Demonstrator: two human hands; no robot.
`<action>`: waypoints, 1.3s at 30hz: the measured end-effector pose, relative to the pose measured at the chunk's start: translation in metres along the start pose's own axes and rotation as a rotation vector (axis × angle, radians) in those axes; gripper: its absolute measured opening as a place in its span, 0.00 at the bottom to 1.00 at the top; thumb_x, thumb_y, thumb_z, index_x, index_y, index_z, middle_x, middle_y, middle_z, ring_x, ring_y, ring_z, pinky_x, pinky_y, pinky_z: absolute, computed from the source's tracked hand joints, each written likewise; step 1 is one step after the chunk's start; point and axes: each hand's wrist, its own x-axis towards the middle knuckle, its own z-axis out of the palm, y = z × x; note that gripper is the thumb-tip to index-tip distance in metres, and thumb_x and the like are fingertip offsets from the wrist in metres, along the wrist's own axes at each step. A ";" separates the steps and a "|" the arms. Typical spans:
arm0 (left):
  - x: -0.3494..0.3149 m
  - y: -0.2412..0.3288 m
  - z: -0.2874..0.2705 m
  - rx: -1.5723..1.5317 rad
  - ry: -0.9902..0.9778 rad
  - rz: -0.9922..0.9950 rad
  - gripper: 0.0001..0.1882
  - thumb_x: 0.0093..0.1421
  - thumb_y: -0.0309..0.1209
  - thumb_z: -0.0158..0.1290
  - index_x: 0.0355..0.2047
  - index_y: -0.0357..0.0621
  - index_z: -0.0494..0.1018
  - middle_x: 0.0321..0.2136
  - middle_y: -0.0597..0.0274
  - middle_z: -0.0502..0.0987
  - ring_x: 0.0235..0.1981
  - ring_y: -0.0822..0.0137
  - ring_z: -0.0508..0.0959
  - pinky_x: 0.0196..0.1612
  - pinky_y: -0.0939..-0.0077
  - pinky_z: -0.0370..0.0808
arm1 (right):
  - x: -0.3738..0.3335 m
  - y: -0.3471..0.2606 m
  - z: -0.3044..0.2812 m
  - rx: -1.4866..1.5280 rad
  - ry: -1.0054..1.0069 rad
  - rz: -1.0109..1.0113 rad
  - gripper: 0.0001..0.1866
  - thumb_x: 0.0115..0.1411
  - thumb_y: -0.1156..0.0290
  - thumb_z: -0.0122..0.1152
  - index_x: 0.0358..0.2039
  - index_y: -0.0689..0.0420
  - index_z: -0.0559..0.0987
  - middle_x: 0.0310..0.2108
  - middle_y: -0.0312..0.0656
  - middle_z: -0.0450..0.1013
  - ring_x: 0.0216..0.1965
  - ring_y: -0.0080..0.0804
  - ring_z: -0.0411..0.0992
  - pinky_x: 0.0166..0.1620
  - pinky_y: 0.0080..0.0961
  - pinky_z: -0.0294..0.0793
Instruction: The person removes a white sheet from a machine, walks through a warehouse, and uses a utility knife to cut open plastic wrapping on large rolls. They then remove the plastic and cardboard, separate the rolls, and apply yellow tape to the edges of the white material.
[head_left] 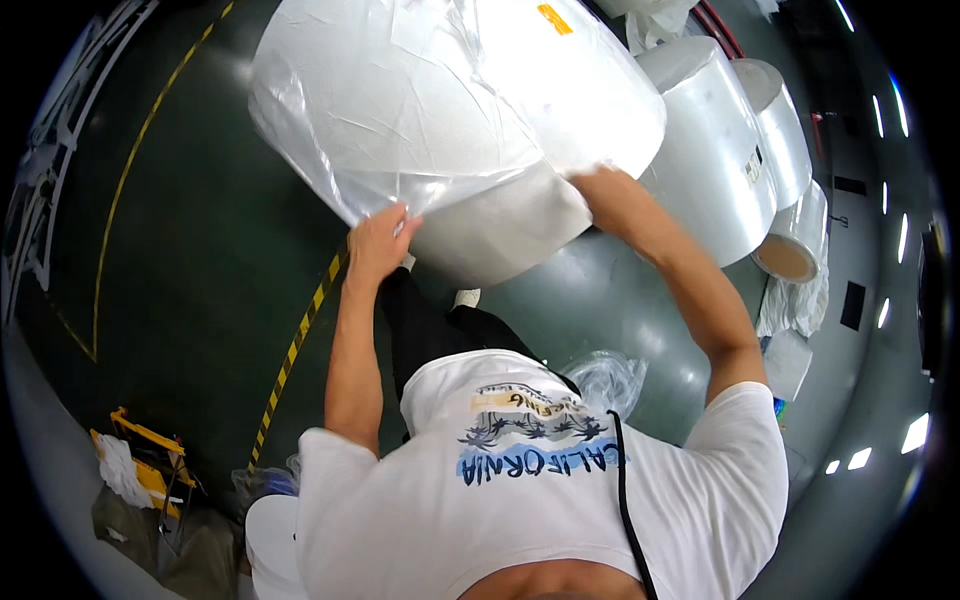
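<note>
Film [300, 150], clear and creased, spread over the big roll [490, 232] straight ahead, with loose near edge raised. Nearest, a white shirt [540, 530] with a black cord [625, 490] down the right side. On the green floor to the near right, a crumpled heap of clear plastic [608, 380]; to the near left, a yellow frame [148, 432] draped with white cloth [120, 465]. Slightly farther, black trousers [425, 325] and a pale shoe [467, 298] close by the roll, striped tape [299, 340] along the floor to the left.

Left hand [378, 242] pinched tight on the film's near left edge, thumb against fingers. Right hand [607, 195] touching the wrap at the near right, fingers turned inward and partly hidden; clamped or merely pressed, cannot tell.

Probably best handled with both grips level and tension even, pulling smoothly, with several fingers sharing the load. Likely to tear or bunch if yanked from one corner; worth easing creases outward from the middle.

Farther up the roll, an orange label [554, 19]. Beyond to the right, more rolls [710, 150], including a smaller one with a brown core [785, 260]. Far left, a yellow floor line [135, 150] and a metal rack [45, 190].
</note>
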 end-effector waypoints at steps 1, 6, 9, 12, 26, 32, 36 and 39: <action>-0.008 -0.002 -0.002 -0.003 0.009 -0.021 0.19 0.65 0.47 0.60 0.31 0.43 0.74 0.27 0.47 0.79 0.33 0.37 0.79 0.32 0.48 0.73 | -0.048 0.004 -0.004 0.049 -0.130 0.089 0.30 0.64 0.58 0.58 0.63 0.58 0.72 0.51 0.58 0.75 0.52 0.54 0.75 0.57 0.49 0.72; 0.013 0.010 -0.008 0.090 -0.115 -0.067 0.16 0.57 0.38 0.67 0.35 0.42 0.74 0.38 0.49 0.79 0.42 0.44 0.79 0.40 0.53 0.74 | -0.095 0.013 0.032 -0.019 0.000 0.115 0.36 0.56 0.85 0.55 0.68 0.51 0.71 0.39 0.55 0.79 0.42 0.50 0.81 0.46 0.43 0.81; 0.019 0.043 -0.014 0.225 0.195 0.056 0.20 0.51 0.31 0.71 0.41 0.43 0.75 0.50 0.50 0.74 0.53 0.47 0.74 0.48 0.52 0.72 | -0.074 0.005 0.049 -0.044 0.216 0.012 0.31 0.58 0.82 0.56 0.64 0.54 0.71 0.35 0.55 0.77 0.37 0.51 0.81 0.40 0.44 0.81; 0.043 0.099 -0.007 0.175 0.367 0.285 0.27 0.47 0.27 0.72 0.47 0.45 0.74 0.53 0.51 0.69 0.55 0.46 0.70 0.54 0.48 0.69 | -0.054 -0.002 0.048 -0.085 0.242 0.037 0.24 0.60 0.79 0.56 0.58 0.57 0.71 0.33 0.54 0.76 0.36 0.51 0.81 0.37 0.44 0.82; 0.008 0.102 0.102 -0.057 -0.119 0.289 0.10 0.56 0.23 0.61 0.39 0.42 0.76 0.35 0.55 0.74 0.42 0.47 0.76 0.43 0.55 0.75 | -0.244 0.086 0.144 0.006 0.051 0.213 0.30 0.57 0.82 0.56 0.62 0.51 0.73 0.40 0.54 0.76 0.40 0.52 0.79 0.43 0.45 0.80; 0.029 0.180 0.107 0.045 0.211 0.448 0.10 0.56 0.22 0.62 0.38 0.40 0.75 0.34 0.56 0.75 0.40 0.48 0.76 0.45 0.58 0.74 | -0.141 0.033 0.101 0.038 0.411 -0.030 0.25 0.60 0.79 0.56 0.60 0.56 0.73 0.40 0.49 0.76 0.39 0.48 0.80 0.41 0.40 0.82; 0.029 0.164 0.131 0.124 0.137 0.395 0.07 0.58 0.23 0.60 0.37 0.40 0.76 0.33 0.54 0.74 0.39 0.47 0.77 0.44 0.57 0.74 | -0.113 0.040 0.101 -0.042 0.358 -0.049 0.15 0.60 0.76 0.59 0.49 0.58 0.77 0.34 0.47 0.79 0.34 0.48 0.81 0.37 0.41 0.83; -0.015 0.141 0.127 0.043 -0.095 0.279 0.05 0.60 0.23 0.58 0.37 0.39 0.75 0.31 0.51 0.73 0.37 0.47 0.76 0.42 0.59 0.73 | -0.163 0.079 0.122 -0.107 0.112 -0.088 0.06 0.59 0.75 0.61 0.37 0.58 0.81 0.31 0.47 0.80 0.34 0.48 0.82 0.36 0.44 0.83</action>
